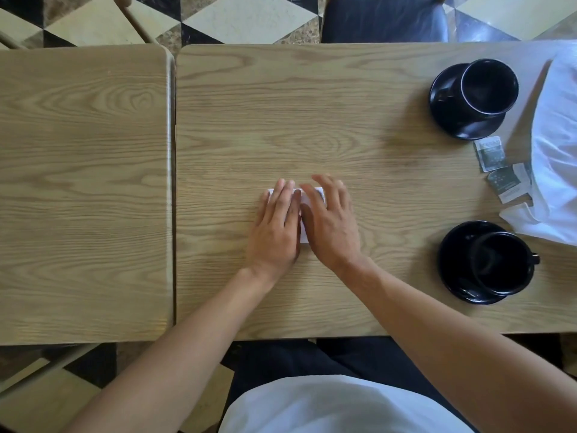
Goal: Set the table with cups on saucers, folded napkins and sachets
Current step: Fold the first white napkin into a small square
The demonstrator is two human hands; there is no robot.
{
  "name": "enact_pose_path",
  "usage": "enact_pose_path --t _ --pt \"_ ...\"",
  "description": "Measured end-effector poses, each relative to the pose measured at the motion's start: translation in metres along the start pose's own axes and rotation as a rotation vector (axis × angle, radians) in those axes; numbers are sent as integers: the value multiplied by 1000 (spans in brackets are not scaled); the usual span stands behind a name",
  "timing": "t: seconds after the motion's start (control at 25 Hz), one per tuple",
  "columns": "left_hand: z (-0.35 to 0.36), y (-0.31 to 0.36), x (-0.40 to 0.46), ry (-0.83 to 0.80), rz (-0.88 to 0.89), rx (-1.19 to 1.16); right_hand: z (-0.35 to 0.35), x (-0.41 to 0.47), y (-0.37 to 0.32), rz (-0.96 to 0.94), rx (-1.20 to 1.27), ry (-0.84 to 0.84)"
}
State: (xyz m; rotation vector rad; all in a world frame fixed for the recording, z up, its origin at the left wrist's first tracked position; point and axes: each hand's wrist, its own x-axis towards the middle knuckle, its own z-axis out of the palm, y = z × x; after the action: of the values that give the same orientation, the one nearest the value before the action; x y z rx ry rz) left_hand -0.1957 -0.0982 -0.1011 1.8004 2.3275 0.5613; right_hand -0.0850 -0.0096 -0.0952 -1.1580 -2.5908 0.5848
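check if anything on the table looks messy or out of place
The two sachets lie loose and askew at the right edge, one partly tucked under the crumpled white cloth. Both cups sit upright on saucers, and nothing looks spilled.

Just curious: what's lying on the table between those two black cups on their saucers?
In the head view, two sachets and a corner of the white cloth lie between the far cup and the near cup.
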Motion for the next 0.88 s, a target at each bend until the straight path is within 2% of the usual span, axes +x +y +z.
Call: enact_pose_path --t 0.16,0.52,0.64,0.72,0.8,0.88 --pt "15 -9 -8 -116 -18 23 17 -12 9 -90 -27 -201" --pt "35 -24 -10 -144 -49 82 35 -12 28 -142 -130 -249" --pt "24 -19 -9 -186 -49 78 23 -10 22 -139 -97 -281" --pt "13 -15 -4 -202 -52 -9 12 -8 14 -77 6 -263" --pt "1 -10 -5 -138 -189 -115 3 -10 3 101 90 -120" --pt "-10 -6 -6 -24 -517 -254 -2 -12 -9 315 127 -28"
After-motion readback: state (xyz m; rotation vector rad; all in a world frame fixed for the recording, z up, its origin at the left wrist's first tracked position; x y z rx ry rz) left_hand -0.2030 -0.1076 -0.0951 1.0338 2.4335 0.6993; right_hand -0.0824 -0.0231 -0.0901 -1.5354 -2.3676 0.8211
